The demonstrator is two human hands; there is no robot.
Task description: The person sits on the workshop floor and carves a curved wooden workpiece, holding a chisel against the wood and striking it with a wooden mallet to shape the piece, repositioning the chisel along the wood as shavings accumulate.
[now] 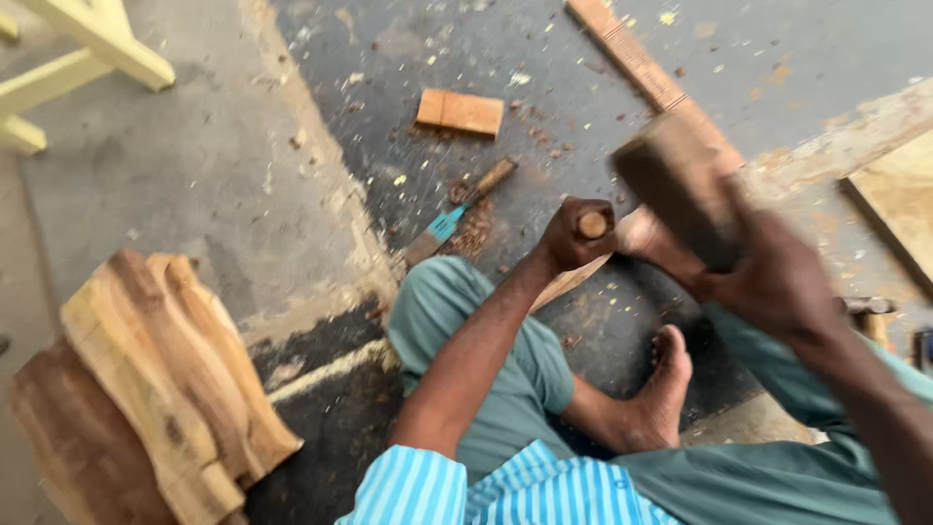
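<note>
while left hand [575, 236] grips a chisel [592, 226], right hand [777, 282] swings a mallet [675, 185].

The mallet [675, 190] in the right hand [777, 282] looks like dark, worn wood with a matt, battered face, and the chisel handle [592, 225] gripped by the left hand [573, 238] is pale bare wood, smooth at its round end. The stacked carved pieces [165, 379] at the left are raw unfinished timber, rough-sawn with open grain, while the small block [460, 111] is orange-brown and cleaner cut. The floor [194, 175] is matt grey concrete, scuffed and littered with chips, and the trousers [505, 379] are plain soft teal cloth.
</note>
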